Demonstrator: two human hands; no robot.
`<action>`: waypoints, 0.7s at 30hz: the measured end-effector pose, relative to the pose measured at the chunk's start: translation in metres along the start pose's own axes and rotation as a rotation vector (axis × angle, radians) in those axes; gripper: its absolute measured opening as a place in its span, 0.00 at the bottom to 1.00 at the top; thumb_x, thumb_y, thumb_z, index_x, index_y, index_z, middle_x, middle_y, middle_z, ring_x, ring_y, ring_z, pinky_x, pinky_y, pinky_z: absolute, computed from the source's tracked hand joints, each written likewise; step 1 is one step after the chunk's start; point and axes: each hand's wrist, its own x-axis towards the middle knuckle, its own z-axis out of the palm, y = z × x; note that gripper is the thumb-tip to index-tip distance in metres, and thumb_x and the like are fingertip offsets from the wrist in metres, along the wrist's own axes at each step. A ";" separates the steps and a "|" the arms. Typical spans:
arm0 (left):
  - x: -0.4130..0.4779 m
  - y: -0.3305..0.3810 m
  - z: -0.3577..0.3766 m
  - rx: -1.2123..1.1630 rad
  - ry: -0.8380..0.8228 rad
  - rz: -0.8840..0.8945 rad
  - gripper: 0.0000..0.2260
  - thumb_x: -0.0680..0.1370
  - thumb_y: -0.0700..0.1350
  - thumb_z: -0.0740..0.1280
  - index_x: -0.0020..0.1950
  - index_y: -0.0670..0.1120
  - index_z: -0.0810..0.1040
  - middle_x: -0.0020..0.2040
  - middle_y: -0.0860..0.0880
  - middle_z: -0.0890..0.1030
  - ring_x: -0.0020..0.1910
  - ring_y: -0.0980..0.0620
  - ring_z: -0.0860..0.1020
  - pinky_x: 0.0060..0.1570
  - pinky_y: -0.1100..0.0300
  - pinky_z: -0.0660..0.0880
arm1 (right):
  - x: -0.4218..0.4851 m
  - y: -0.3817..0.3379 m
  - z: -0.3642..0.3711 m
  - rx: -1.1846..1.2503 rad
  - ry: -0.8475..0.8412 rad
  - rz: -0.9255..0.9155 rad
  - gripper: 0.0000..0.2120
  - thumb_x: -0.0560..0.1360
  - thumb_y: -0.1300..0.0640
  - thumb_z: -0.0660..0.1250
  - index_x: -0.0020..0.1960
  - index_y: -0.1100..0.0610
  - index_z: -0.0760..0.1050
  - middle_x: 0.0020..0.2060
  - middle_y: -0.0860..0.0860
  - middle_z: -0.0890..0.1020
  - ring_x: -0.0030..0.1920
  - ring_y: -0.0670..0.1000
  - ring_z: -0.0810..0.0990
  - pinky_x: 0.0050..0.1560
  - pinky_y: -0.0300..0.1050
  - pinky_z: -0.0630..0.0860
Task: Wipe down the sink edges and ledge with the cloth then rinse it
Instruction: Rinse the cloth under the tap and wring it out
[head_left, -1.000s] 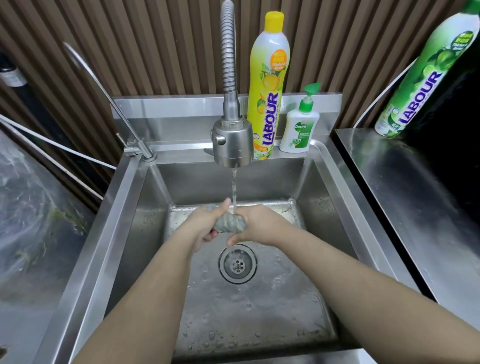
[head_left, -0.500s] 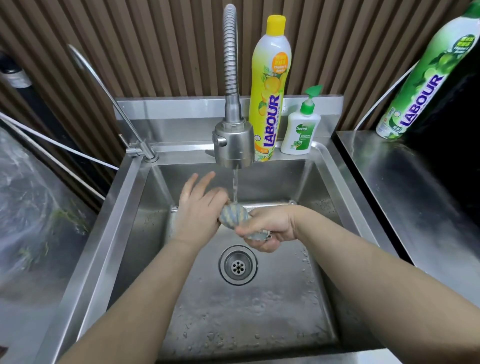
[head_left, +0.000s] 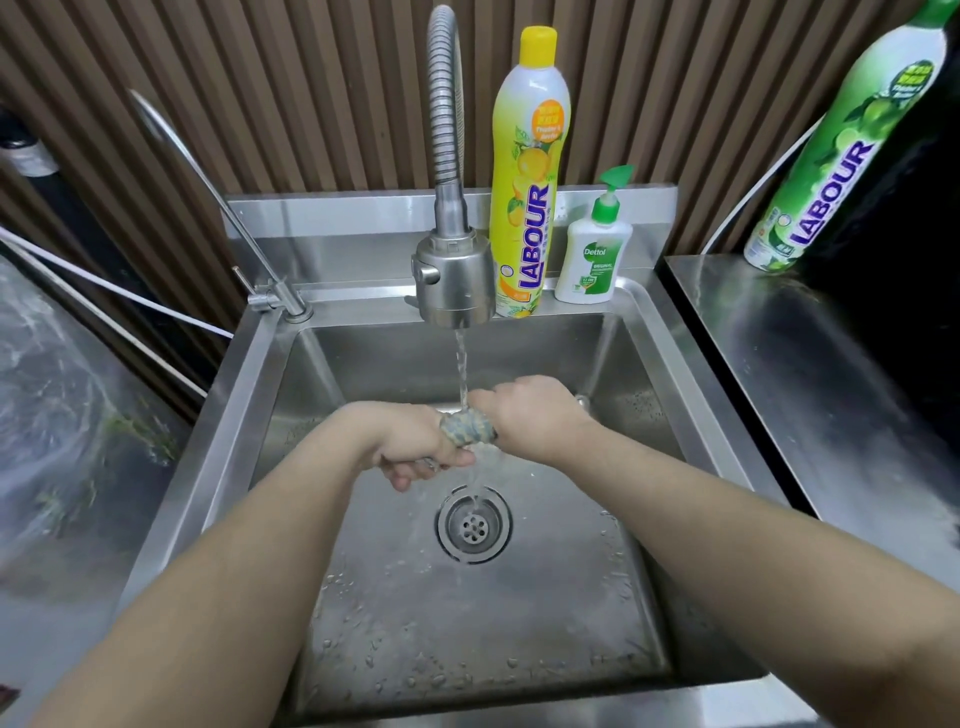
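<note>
Cloth (head_left: 466, 427) sat bunched under tap stream (head_left: 461, 364), above sink (head_left: 691, 374) drain. Left hand (head_left: 415, 447) and right hand (head_left: 524, 415) clenched around it. Risk: hard wringing could splash water onto ledge.

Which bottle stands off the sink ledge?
The green LABOUR bottle, on the right steel counter; the yellow LABOUR bottle and Dettol pump bottle share the ledge.

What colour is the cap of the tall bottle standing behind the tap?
Yellow. The cap shows best in the head view.
</note>
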 end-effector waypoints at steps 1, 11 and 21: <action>0.000 -0.003 0.000 -0.087 -0.062 0.006 0.12 0.75 0.46 0.69 0.40 0.47 0.66 0.26 0.50 0.62 0.20 0.56 0.58 0.23 0.67 0.62 | 0.000 0.000 0.000 -0.040 0.054 -0.025 0.14 0.57 0.61 0.76 0.40 0.56 0.77 0.27 0.53 0.79 0.26 0.57 0.79 0.24 0.40 0.67; -0.004 -0.028 0.010 -0.311 -0.199 -0.002 0.12 0.78 0.44 0.65 0.37 0.49 0.65 0.21 0.53 0.64 0.19 0.58 0.58 0.23 0.67 0.59 | -0.003 -0.014 0.011 0.016 -0.043 -0.011 0.13 0.64 0.58 0.71 0.48 0.54 0.77 0.38 0.53 0.83 0.37 0.57 0.82 0.32 0.42 0.68; 0.004 -0.022 -0.009 -0.183 0.212 0.215 0.10 0.74 0.41 0.69 0.39 0.50 0.68 0.24 0.54 0.64 0.20 0.59 0.61 0.25 0.64 0.58 | 0.038 -0.001 -0.012 0.106 -0.275 0.111 0.09 0.75 0.59 0.60 0.54 0.58 0.72 0.49 0.59 0.80 0.50 0.60 0.79 0.40 0.47 0.69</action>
